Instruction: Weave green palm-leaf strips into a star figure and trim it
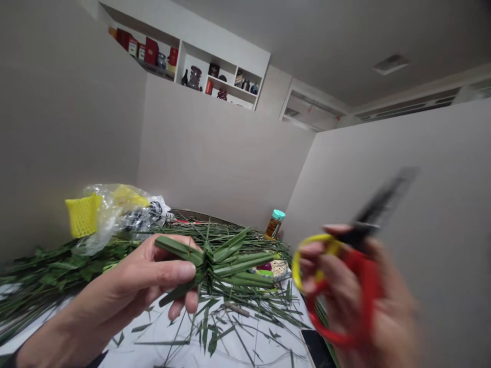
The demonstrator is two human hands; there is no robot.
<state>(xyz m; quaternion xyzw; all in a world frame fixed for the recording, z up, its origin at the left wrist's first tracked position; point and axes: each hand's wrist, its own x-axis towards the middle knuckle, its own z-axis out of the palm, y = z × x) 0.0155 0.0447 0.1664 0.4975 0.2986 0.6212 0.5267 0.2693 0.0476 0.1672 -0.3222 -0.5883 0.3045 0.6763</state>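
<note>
My left hand (153,278) pinches a woven piece of folded green leaf strips (222,260), held up over the table with its strips fanning out to the right. My right hand (360,301), blurred by motion, grips a pair of scissors (345,266) with red and yellow handles; the dark blades point up and to the right. The scissors are apart from the woven piece, to its right.
The table (161,342) has a white top littered with green leaf strips and cuttings (230,327). A heap of leaves lies at the left under a clear plastic bag (115,214) and yellow foam net (82,214). A teal-lidded jar (274,225) stands in the corner. Wall shelves hang above.
</note>
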